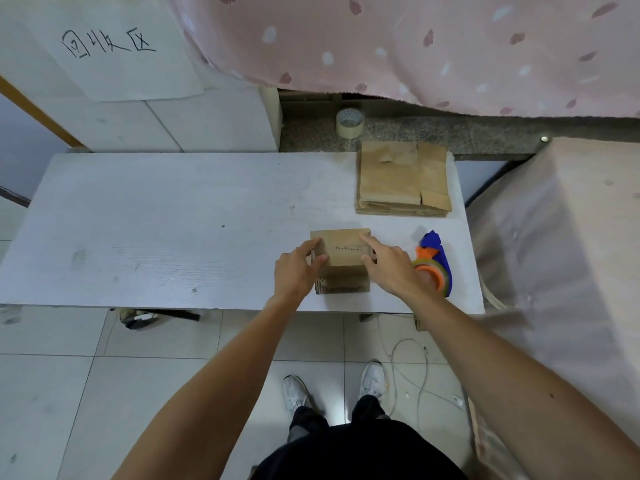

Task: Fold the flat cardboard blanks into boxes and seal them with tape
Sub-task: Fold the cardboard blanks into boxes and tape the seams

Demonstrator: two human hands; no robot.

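Observation:
A small brown cardboard box (343, 258) stands on the white table (166, 230), near its front edge. My left hand (294, 268) holds the box's left side, thumb on the near face and index finger on the top flap. My right hand (388, 265) is at the right side, its index finger stretched flat across the top flap. A stack of flat cardboard blanks (403, 180) lies at the table's far right. A blue and orange tape dispenser (434, 265) lies just right of my right hand.
A loose roll of clear tape (350, 122) sits on the ledge behind the table. A covered bulky object (561, 254) stands right of the table. A pink curtain (415, 46) hangs behind. A cable (412, 368) lies on the tiled floor by my feet.

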